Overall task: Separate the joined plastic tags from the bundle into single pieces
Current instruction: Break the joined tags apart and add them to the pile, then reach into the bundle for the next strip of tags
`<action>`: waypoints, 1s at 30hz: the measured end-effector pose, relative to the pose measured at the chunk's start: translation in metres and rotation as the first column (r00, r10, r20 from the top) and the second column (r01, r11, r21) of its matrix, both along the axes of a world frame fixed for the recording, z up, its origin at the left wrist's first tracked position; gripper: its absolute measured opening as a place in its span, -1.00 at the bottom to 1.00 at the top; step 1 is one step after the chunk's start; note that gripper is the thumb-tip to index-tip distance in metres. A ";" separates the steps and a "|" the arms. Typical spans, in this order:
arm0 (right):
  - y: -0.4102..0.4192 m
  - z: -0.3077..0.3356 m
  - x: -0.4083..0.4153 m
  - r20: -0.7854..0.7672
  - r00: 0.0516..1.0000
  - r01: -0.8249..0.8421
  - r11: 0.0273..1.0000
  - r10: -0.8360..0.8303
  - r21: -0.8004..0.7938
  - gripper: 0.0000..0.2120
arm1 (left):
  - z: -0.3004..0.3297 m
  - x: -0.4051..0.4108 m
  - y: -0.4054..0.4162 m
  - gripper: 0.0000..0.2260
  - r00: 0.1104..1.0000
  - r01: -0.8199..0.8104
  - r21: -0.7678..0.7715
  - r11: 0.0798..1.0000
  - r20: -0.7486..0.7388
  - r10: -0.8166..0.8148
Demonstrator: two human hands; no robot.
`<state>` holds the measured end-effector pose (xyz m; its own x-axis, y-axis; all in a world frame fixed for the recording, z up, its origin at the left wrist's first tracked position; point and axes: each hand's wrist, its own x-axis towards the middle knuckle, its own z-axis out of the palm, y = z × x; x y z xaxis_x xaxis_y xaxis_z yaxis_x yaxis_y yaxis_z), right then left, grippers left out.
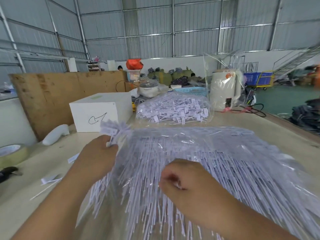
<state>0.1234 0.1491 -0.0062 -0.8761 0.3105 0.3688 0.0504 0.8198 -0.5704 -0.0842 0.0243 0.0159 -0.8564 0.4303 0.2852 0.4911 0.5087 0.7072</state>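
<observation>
A big bundle of white plastic tags [199, 153], partly inside clear plastic wrap, lies spread across the table in front of me, its thin stems fanning toward me. My left hand [98, 158] grips a cluster of joined tag heads [116, 130] at the bundle's upper left corner. My right hand [187, 184] rests on the stems near the middle, its fingers curled and pinching a few stems. Motion blurs the stems.
A second bag of tags [173, 110] lies farther back. A white box [100, 111], a tape roll [12, 153], a white bottle [55, 134] and loose single tags [50, 179] sit at left. A wrapped kettle [225, 90] stands at back right. The table [43, 163] is beige.
</observation>
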 end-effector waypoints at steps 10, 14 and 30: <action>0.005 0.005 0.008 0.154 0.987 0.018 0.981 -0.048 0.192 -0.65 | -0.007 -0.003 -0.006 -0.71 0.941 -0.278 -0.365 0.888 -0.287 0.177; 0.006 0.010 0.009 0.157 0.987 -0.023 0.958 -0.024 0.285 -0.78 | 0.001 0.030 0.002 -0.89 0.927 0.094 -0.019 0.995 -0.363 -0.094; 0.008 0.011 0.005 -0.343 0.936 -0.016 0.982 0.081 0.189 -0.81 | -0.012 0.054 0.019 -0.84 0.866 0.470 0.137 0.872 -0.266 -0.424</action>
